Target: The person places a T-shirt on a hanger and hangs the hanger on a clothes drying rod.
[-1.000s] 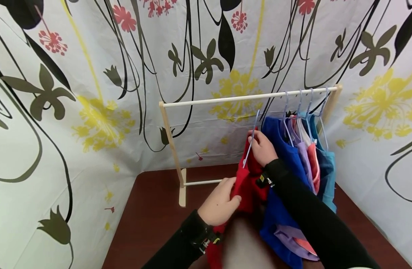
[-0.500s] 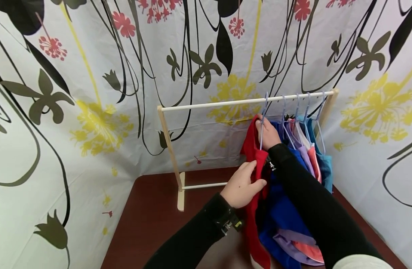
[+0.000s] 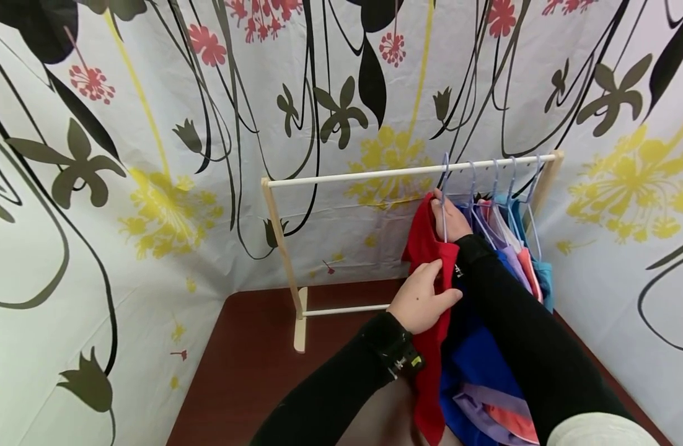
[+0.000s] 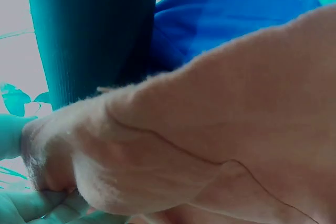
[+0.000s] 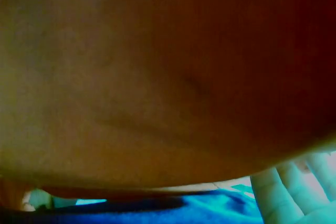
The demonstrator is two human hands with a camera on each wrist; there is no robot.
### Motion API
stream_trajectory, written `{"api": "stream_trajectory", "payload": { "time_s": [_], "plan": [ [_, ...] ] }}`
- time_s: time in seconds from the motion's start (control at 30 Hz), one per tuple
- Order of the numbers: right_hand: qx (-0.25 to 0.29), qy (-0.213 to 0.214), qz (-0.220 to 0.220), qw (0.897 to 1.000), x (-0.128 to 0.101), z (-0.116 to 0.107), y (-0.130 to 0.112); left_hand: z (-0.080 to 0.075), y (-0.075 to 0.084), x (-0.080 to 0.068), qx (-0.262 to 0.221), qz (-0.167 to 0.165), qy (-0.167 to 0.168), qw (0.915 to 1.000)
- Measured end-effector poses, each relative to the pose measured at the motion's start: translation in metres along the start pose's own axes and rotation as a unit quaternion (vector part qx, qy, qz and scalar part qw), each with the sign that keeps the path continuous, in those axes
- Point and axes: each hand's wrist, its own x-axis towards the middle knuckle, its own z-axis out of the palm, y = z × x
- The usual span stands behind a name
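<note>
A red garment [image 3: 422,241] on a light purple hanger [image 3: 445,179] is at the near side of the hung clothes, the hanger's hook at the wooden rack's top rail [image 3: 347,176]. My left hand [image 3: 422,300] pinches the garment's near edge below the hanger, thumb in front; the left wrist view shows the fingertips [image 4: 42,208] at the bunched cloth [image 4: 236,114]. My right hand [image 3: 452,220] reaches behind the hanger and grips the garment's far shoulder. In the right wrist view cloth [image 5: 157,77] covers most of the picture, with several fingers [image 5: 286,198] at the lower right.
To the right hang a blue garment [image 3: 478,347], a lilac one [image 3: 514,266], a coral one [image 3: 530,272] and a teal one [image 3: 545,285]. The rack's left foot [image 3: 300,328] stands on the dark brown table [image 3: 235,371]. Flower-printed fabric [image 3: 207,155] surrounds it.
Both hands have moved right with the red garment, toward the other clothes. The hanger's hook has risen from below the rail to the rail's height. The garment hangs straighter.
</note>
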Motion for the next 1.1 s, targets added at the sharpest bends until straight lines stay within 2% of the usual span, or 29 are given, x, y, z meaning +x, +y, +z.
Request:
{"api": "stream_trajectory", "payload": {
  "time_s": [0.2, 0.3, 0.47, 0.6, 0.67, 0.83, 0.93, 1.1],
  "plan": [
    [-0.004, -0.006, 0.005, 1.0, -0.007, 0.007, 0.013, 0.012, -0.002, -0.001, 0.004, -0.026, 0.006, 0.9996],
    [-0.005, -0.006, 0.006, 1.0, -0.016, 0.007, 0.021, 0.023, -0.003, 0.0, -0.002, -0.029, -0.001, 0.9996],
    [-0.013, -0.012, -0.015, 1.0, -0.026, 0.004, 0.033, 0.04, -0.003, 0.004, -0.008, -0.03, 0.005, 0.9995],
    [0.003, -0.016, -0.016, 1.0, -0.035, 0.0, 0.041, 0.054, -0.003, 0.005, -0.01, -0.03, 0.013, 0.9994],
    [0.033, -0.009, 0.005, 0.999, -0.04, -0.003, 0.042, 0.057, -0.006, 0.005, -0.011, -0.025, 0.012, 0.9996],
    [0.105, 0.028, 0.056, 0.993, -0.051, -0.007, 0.019, 0.045, -0.02, 0.005, -0.001, -0.013, 0.014, 0.9998],
    [0.137, 0.041, 0.042, 0.989, -0.059, -0.012, -0.007, 0.033, -0.03, 0.006, 0.002, -0.007, 0.014, 0.9999],
    [0.201, 0.034, -0.002, 0.979, -0.073, -0.019, -0.05, 0.017, -0.046, 0.005, 0.009, 0.02, 0.009, 0.9997]
  ]
}}
